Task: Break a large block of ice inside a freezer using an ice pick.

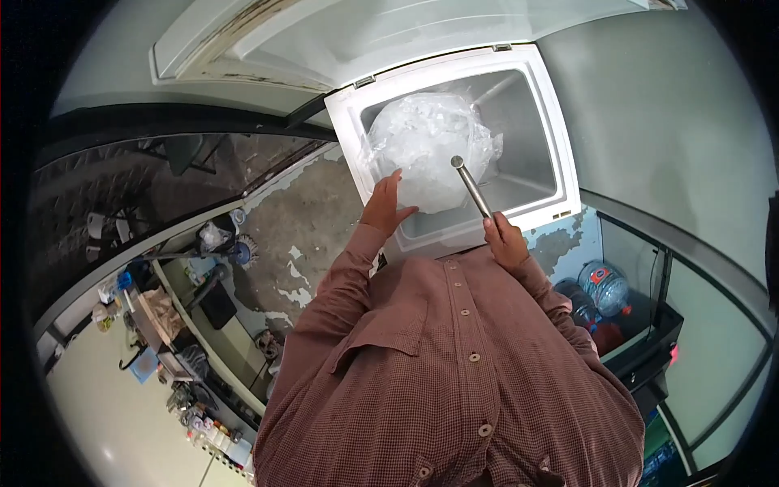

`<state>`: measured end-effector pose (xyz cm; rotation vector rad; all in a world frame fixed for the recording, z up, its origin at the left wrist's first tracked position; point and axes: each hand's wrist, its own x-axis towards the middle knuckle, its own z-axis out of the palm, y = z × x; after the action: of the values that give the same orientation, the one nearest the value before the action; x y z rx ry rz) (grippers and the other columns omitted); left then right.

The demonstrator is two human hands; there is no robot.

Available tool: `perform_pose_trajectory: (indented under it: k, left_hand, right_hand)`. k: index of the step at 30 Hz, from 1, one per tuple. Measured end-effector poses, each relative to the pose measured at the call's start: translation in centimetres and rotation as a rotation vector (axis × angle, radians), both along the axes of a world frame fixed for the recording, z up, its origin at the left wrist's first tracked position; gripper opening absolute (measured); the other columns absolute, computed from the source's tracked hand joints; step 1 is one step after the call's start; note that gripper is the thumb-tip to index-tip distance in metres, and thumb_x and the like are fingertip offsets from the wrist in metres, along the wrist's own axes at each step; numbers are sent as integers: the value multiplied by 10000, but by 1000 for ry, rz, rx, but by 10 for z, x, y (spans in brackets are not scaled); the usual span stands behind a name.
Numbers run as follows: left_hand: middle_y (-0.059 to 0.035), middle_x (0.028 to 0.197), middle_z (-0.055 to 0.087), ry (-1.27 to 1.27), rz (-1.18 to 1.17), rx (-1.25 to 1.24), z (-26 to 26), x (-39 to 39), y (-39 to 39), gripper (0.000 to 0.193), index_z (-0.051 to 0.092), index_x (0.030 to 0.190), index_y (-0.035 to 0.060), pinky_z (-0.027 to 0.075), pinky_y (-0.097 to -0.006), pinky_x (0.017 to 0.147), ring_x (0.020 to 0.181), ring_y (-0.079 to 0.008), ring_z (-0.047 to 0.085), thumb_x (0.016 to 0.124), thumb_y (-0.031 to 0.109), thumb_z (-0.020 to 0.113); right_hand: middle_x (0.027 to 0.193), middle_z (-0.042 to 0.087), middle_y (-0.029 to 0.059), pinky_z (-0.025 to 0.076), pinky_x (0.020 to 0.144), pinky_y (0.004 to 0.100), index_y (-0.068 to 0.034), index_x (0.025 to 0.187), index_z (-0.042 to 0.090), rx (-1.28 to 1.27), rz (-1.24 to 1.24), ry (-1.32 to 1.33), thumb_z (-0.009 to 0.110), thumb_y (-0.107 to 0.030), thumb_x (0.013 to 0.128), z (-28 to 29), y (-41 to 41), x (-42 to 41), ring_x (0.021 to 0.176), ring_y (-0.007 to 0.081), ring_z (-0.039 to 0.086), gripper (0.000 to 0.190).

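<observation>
A large clear plastic bag of ice (426, 140) fills the left part of an open white chest freezer (566, 158). At the bag's near left edge, over the freezer's near left rim, is my left hand (387, 206), fingers apart and holding nothing; whether it touches the bag I cannot tell. My right hand (505, 240) is closed around one end of a metal rod (475, 187) at the freezer's near rim. The rod's round, flat end points away from me, above the bag's right side.
The freezer's raised lid (377, 30) stands at the back. Large water bottles (604, 286) lie at the right. A shelf (201, 341) with many small items runs along the left, near a round brush (245, 249). Walls flank the freezer.
</observation>
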<state>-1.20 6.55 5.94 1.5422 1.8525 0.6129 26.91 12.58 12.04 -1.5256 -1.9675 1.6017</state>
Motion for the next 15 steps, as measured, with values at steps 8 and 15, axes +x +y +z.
perform_pose_trajectory:
  k: [8,15]
  left_hand:
    - [-244,1097,618,-66,-294,-226,-25,-50,33,564,525,1198,52,459,-446,885,1051,-406,572,821,440,685]
    - [-230,960,653,39,23,-264,1,-28,55,457,551,1054,19,479,-447,823,957,-394,612,886,440,606]
  right_hand:
    - [567,519,65,404,483,307,-25,832,475,-182,-303,-13,450,-417,991,20,-61,-31,481,139,490,424]
    - [577,505,50,381,454,281,-31,819,478,-139,-429,29,439,-453,987,29,-93,-43,474,97,457,455]
